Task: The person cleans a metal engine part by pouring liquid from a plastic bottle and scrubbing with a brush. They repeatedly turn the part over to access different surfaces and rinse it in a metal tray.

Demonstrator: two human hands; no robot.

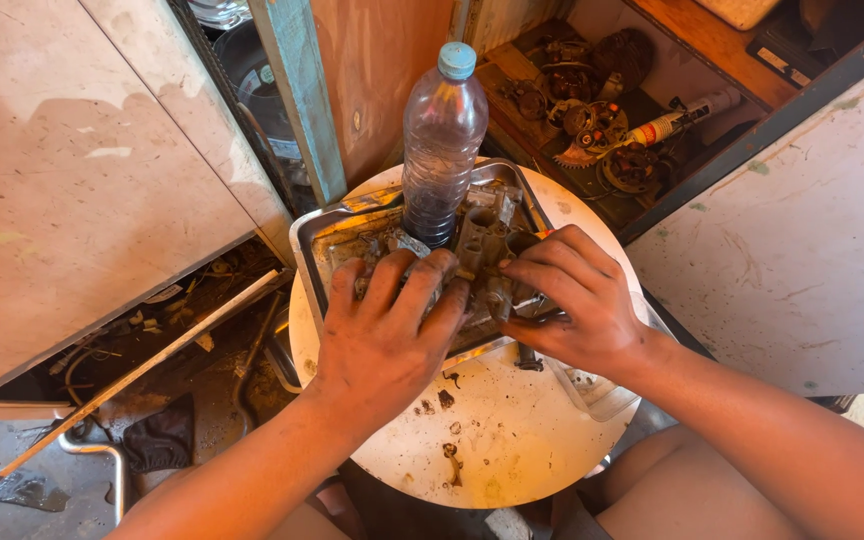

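Hands: two, my left hand (382, 335) and my right hand (574, 300), both laid on the parts
Metal trays: one, the tray (314, 240)
Plastic bottles: one, the bottle (441, 135) with a blue cap
Greasy engine parts in the tray: one cluster (487, 245), pieces too tangled to count
Round worktops: one, the white worktop (512, 430)
Long sticks on the floor: one stick (142, 370)
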